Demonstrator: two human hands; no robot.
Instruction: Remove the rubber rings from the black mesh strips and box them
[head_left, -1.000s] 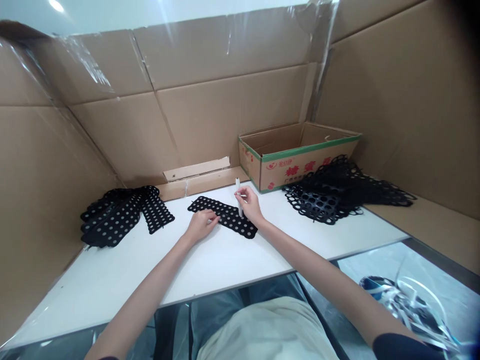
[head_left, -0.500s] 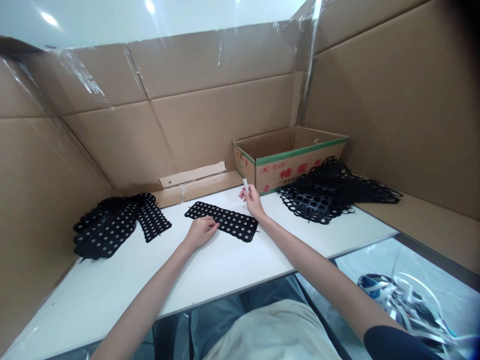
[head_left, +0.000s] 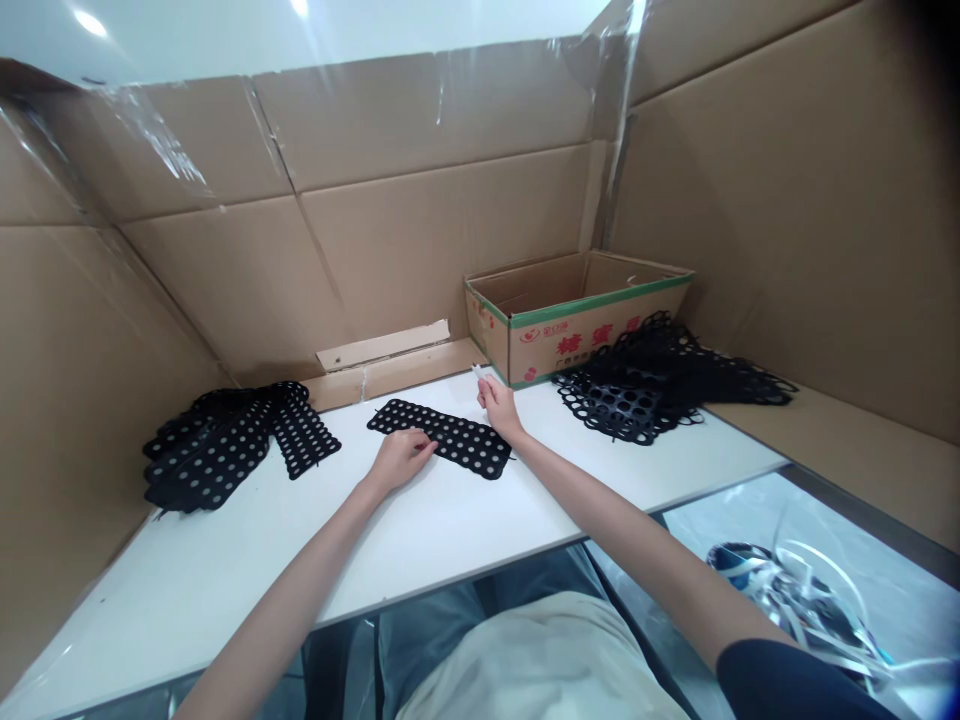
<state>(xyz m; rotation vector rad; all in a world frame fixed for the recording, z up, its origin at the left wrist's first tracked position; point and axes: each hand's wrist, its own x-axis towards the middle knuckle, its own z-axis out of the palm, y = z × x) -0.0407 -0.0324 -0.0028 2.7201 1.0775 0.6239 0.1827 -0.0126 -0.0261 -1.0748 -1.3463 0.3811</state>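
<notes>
A black strip dotted with round holes lies flat and slightly aslant on the white table. My left hand rests on its near left edge, fingers curled together against the fabric. Beyond the strip's right end, my right hand is closed around a small, slim white piece whose end pokes out past the fingers; its exact kind is too small to make out. At the left, more black dotted strips lie in a loose pile. On the right, a heap of black netting with larger holes leans against a carton.
The open carton with green edging stands at the back right. Tall cardboard walls enclose the white table at the back and sides. Below the table's right edge, a container overflows with white strips.
My right hand has tilted, and the white piece in it now points more to the left and sits lower. The left hand stays at the strip. The view has shifted slightly.
</notes>
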